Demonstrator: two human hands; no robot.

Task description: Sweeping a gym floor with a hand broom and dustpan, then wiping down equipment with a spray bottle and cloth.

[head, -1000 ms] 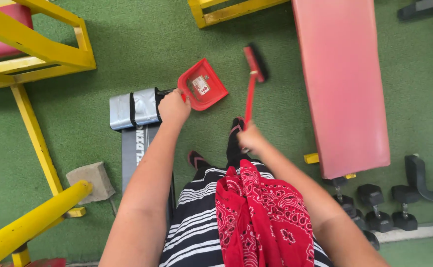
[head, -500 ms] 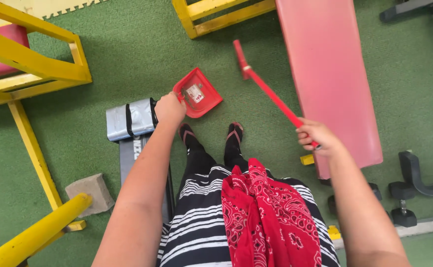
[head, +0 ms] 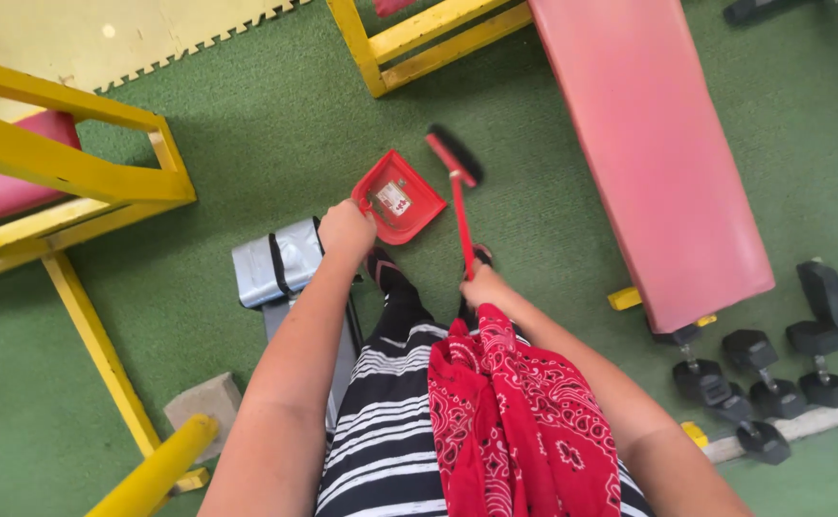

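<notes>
My left hand (head: 345,230) grips the handle of a red dustpan (head: 398,197) that rests on the green turf floor, its mouth facing away from me. My right hand (head: 483,285) holds the red handle of a broom (head: 458,196); its dark-bristled head sits on the turf just right of the dustpan. My feet in sandals stand right behind the pan. A red patterned cloth (head: 510,421) hangs at my waist over a black-and-white striped skirt.
A pink padded bench (head: 658,163) lies to the right. Yellow metal frames (head: 84,182) stand at the left and at the top. A grey taped bench end (head: 275,263) is by my left hand. Black dumbbells (head: 754,373) lie at lower right, a concrete block (head: 206,402) at lower left.
My right hand swung the broom back in from the right toward my feet; its head now sits close beside the dustpan. The left hand kept hold of the dustpan.
</notes>
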